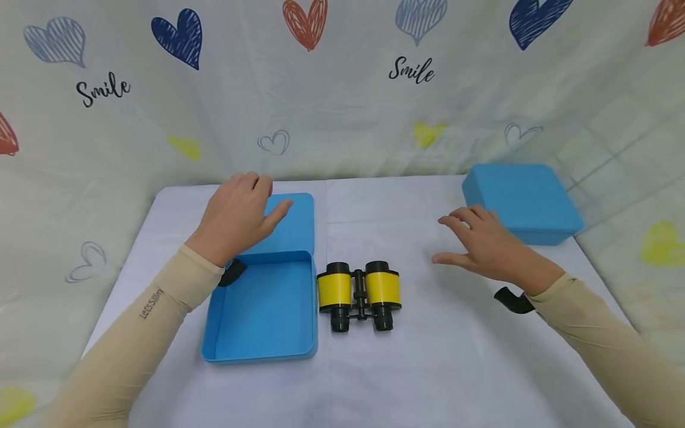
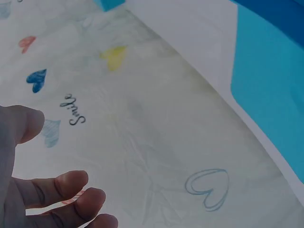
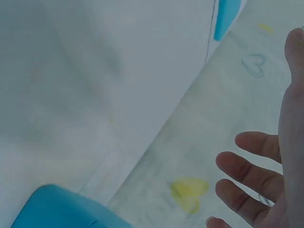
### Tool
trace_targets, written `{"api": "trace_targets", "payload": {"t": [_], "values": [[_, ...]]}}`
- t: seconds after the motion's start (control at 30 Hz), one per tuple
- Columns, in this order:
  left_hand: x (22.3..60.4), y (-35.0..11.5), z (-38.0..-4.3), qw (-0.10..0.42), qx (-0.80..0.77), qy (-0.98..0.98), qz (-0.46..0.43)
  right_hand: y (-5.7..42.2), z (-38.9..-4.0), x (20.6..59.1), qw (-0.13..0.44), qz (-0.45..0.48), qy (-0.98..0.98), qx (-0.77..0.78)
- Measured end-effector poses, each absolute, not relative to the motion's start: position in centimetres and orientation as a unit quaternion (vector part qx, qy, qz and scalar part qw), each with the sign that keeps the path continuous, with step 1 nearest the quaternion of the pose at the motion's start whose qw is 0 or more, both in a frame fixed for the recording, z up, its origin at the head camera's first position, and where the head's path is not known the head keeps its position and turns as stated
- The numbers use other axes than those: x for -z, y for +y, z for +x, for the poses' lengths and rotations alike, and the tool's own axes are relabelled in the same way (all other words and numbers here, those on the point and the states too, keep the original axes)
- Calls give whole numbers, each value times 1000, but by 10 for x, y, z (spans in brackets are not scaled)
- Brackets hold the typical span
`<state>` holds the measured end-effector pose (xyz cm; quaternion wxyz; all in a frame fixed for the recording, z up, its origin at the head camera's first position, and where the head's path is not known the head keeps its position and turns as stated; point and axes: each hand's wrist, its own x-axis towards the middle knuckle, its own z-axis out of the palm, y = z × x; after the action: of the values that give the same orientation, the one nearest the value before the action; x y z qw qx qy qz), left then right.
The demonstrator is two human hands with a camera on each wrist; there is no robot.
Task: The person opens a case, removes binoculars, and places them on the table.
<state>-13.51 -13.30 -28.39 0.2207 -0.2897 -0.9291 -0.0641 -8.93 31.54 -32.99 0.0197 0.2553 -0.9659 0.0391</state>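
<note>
An opened blue box lies on the left of the table, its lid folded back flat behind it. My left hand hovers over the lid with loosely bent fingers and nothing in them. Beside the box's right wall stands a pair of yellow and black binoculars, which neither hand touches. My right hand is in the air right of the binoculars, thumb and fingers apart and holding nothing. Just behind it sits a closed blue box. In the right wrist view the fingers are spread and relaxed.
A white cloth covers the table. Behind and beside it hangs a pale curtain printed with hearts and the word "Smile". The closed box stands at the table's back right edge.
</note>
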Motion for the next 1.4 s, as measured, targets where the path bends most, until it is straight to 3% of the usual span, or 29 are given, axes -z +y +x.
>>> {"api": "trace_targets", "payload": {"t": [0.3, 0.57, 0.8, 1.1, 1.4], "values": [[274, -81, -152, 236, 96, -914, -317, 370, -99, 327, 56, 217, -973, -49], [278, -40, -164, 222, 99, -914, -324, 414, -108, 331, 12, 130, -990, -61], [285, -8, -169, 201, 102, -922, -315, 455, -115, 337, 12, 81, -996, -44], [291, 33, -167, 212, 84, -920, -320, 490, -123, 339, -16, 33, -999, -39], [299, 68, -172, 167, 81, -930, -318, 515, -137, 349, -57, -29, -995, -75]]}}
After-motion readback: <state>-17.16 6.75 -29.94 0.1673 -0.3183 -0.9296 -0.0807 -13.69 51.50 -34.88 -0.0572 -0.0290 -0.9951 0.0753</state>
